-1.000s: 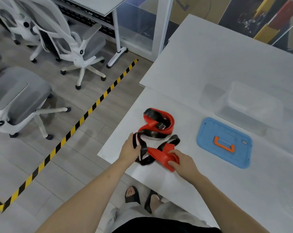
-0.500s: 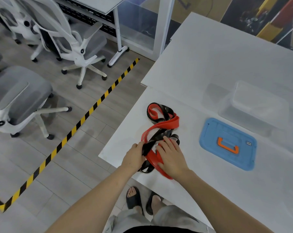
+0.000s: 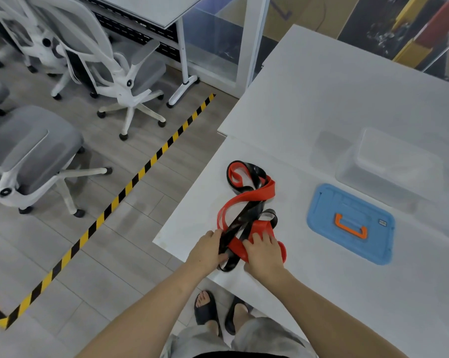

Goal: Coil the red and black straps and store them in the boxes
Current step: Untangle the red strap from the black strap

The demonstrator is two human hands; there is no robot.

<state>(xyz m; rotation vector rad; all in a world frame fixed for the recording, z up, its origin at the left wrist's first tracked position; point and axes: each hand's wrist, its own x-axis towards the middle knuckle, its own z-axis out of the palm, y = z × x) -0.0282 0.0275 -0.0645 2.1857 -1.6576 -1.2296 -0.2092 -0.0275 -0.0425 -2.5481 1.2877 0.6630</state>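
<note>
Straps held by left hand and right hand.

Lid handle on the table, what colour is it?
The handle is orange, on a blue lid; head view shows it best.

I'm standing in what looks like an office or lab workroom: grey swivel chairs at ten o'clock, white desks ahead, yellow-black floor tape at nine, possibly a glass partition at twelve.
</note>
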